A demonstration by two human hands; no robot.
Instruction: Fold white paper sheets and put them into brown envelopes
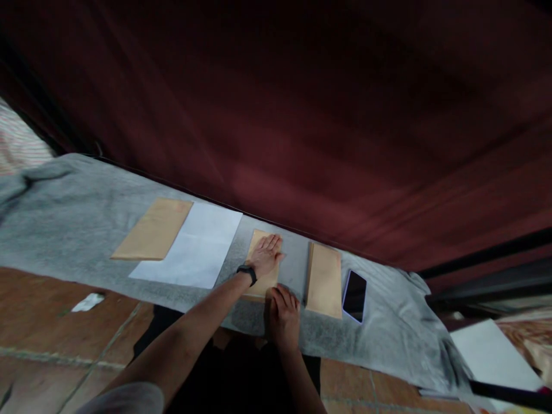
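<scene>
A brown paper envelope (pixel 259 287) lies on the grey cloth in front of me. My left hand (pixel 265 256), with a dark band at the wrist, rests flat on its upper part, fingers stretched out. At the envelope's lower right corner is my right hand (pixel 284 310), its fingers bent and close together. The thumb side is hidden, so any grip on the corner cannot be made out. To the right lies a small stack of brown envelopes (pixel 324 280). Further left, more brown paper (pixel 153 229) partly covers a large white sheet (pixel 202 244).
A phone (pixel 355 295) with a purple edge lies right of the stack. Grey cloth (pixel 77 213) covers the long narrow surface, and a dark red curtain-like sheet (pixel 276 138) rises behind it. White paper scrap (pixel 88 302) lies on the tiled floor; a white board (pixel 495 356) is at lower right.
</scene>
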